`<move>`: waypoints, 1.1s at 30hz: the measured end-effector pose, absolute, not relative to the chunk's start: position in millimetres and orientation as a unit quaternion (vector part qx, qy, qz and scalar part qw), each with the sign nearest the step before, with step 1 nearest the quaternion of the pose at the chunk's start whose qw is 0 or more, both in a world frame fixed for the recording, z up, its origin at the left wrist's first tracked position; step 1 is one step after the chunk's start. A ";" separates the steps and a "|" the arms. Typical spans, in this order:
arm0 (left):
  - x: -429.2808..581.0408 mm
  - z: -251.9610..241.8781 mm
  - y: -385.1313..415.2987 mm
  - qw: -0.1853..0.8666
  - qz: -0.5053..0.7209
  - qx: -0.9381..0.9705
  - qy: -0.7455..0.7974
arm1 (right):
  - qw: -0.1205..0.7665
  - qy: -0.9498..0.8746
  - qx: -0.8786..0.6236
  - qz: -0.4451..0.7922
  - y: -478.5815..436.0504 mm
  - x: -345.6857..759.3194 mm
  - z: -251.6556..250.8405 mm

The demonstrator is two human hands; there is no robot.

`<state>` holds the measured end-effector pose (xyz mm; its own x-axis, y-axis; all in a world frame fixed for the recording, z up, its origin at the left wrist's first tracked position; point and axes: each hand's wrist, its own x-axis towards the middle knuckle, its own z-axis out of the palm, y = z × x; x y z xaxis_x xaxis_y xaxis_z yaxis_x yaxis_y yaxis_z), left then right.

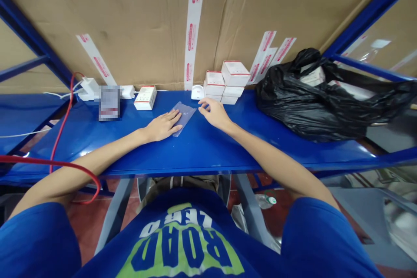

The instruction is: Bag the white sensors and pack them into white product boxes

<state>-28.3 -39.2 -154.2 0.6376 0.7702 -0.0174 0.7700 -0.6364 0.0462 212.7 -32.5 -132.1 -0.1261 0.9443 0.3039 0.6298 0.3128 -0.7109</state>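
My left hand [164, 125] lies flat with its fingers spread, its fingertips pressing on a small clear plastic bag [185, 115] on the blue table [208, 152]. Just past the bag's right end is my right hand [215, 114]. Its fingers are loosely bent, with thumb and index apart, and I see nothing between them. A white rounded device [197, 92] stands right behind my right hand. Close to it is a stack of small white boxes with red edges [233, 79]. Behind my left hand sits a single white box [145, 97].
A black plastic bag [312, 104] holding white boxes fills the right side of the table. At the left are a white power adapter [89, 87], a blurred-out phone-like item [109, 103] and a red cable [63, 126] that loops over my left arm. Cardboard [137, 30] walls the back.
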 end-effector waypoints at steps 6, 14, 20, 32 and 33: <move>-28.7 -158.3 -33.5 0.022 0.029 0.882 0.470 | 0.381 -0.746 -0.504 0.213 -30.3 217.1 -148.1; -39.0 -149.9 -23.5 0.040 0.100 0.905 0.410 | 0.333 -0.777 -0.489 0.214 -38.8 214.6 -145.7; -50.0 -146.5 -16.7 0.087 0.066 0.931 0.348 | 0.319 -0.779 -0.495 0.217 -40.6 211.7 -142.0; -44.6 -157.9 -9.3 0.093 0.000 0.902 0.422 | 0.295 -0.802 -0.485 0.185 -39.1 209.7 -146.9; -42.4 -157.6 -6.8 0.092 -0.002 0.897 0.432 | 0.294 -0.802 -0.485 0.186 -38.5 209.8 -147.1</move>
